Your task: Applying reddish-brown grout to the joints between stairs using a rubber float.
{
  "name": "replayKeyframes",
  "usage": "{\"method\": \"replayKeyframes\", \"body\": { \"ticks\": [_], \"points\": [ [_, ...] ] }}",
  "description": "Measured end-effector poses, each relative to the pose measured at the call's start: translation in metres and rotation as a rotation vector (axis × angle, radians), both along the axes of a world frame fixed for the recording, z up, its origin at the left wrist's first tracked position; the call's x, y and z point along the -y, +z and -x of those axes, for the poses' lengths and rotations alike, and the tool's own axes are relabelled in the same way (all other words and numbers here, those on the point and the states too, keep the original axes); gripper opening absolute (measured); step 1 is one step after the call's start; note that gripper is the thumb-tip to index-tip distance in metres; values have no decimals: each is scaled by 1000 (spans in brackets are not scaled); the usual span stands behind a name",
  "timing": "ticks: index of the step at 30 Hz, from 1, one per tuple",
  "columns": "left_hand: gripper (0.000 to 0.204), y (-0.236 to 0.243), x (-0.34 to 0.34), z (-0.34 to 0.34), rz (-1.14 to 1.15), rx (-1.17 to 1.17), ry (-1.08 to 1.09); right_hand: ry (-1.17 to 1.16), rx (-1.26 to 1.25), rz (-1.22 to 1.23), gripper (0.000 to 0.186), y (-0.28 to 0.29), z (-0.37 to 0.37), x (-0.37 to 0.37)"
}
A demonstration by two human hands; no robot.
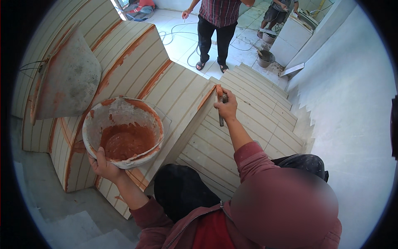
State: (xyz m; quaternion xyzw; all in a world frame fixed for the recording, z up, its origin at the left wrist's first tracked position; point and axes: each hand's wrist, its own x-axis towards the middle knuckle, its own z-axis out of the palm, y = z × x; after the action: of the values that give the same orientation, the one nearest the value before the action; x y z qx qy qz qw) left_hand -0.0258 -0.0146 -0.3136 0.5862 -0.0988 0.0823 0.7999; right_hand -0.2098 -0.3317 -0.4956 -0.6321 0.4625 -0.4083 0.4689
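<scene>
1. Our left hand (104, 164) grips the near left rim of a white bucket (96, 124), its thumb over the edge.
2. The bucket's mouth faces up toward us, and orange-red paste (128, 143) lies in the bottom, with smears up the inner wall and along the rim. We cannot tell whether the tiled surface below carries the bucket's weight.
3. Our right hand (228, 106) is closed around a small tool (221, 120), whose far end bears orange paste and sits at the corner of a tiled ledge (182, 93). An orange streak runs along the ledge's edge just beside it.
4. More orange bands (154, 81) follow the joints between the cream, striped tiles to the left of the ledge.
5. Beyond the bucket, at the upper left, a stained pale tub (72, 79) stands tilted on its side.
6. Right of the ledge, striped steps (253, 110) run down alongside a pale wall (348, 103).
7. On the tiled floor past the steps, a person in a checked shirt (219, 16) stands near a loose cable (188, 56).
8. Farther right, a dark bucket (266, 62) stands on that floor, and another person (280, 14) is near it.
</scene>
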Motion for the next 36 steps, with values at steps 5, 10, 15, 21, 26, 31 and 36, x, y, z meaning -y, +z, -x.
{"method": "replayKeyframes", "body": {
  "ticks": [5,10,15,21,26,31,36],
  "points": [
    [34,2,3,-1,-23,2,-14,-13,10,270,63,2,-1,0],
    [36,2,4,-1,33,-20,-21,-35,-218,357,66,-2,3,-6],
    [36,0,-1,-4,55,-34,-7,57,-264,425,63,3,9,0],
    [34,-2,1,-1,33,11,-41,400,-644,174,48,97,-16,55],
    [33,4,9,3,77,17,-14,575,-1058,225,36,129,-39,5],
    [38,2,-15,0,73,-23,11,865,-568,-545,55,122,-22,-66],
    [40,-2,-42,-4,11,-24,-233,857,163,-601,73,163,-13,-79]
  ]
}}
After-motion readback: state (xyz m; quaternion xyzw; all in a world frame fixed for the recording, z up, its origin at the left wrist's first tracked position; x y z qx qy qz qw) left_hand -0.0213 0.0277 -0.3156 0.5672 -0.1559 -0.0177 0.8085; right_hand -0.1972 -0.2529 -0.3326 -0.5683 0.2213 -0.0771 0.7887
